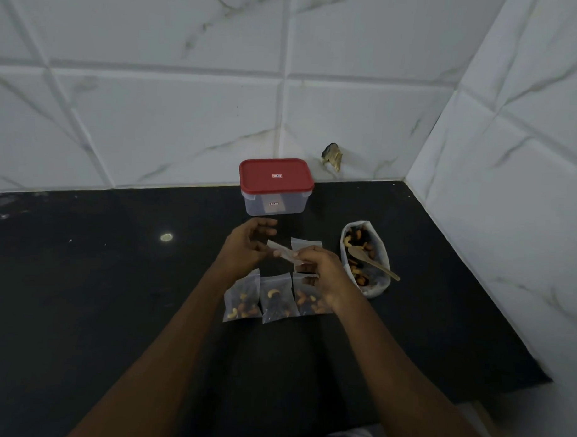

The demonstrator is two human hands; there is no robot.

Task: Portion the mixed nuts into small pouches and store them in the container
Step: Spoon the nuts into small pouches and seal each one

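Right hand [319, 271] pinches one end of the empty pouch [284, 253]; left hand [245, 249] seemingly pinches the other end.

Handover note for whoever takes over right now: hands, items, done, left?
Left hand and right hand both pinch one empty small clear plastic pouch above the black counter.
Done: three filled pouches in a row nearer the person.
White bag of mixed nuts with wooden spoon at right; clear plastic container with red lid behind, shut.
Left: fill this pouch, store all.

Home kitchen, black counter [82, 276] (tiled walls [153, 115])
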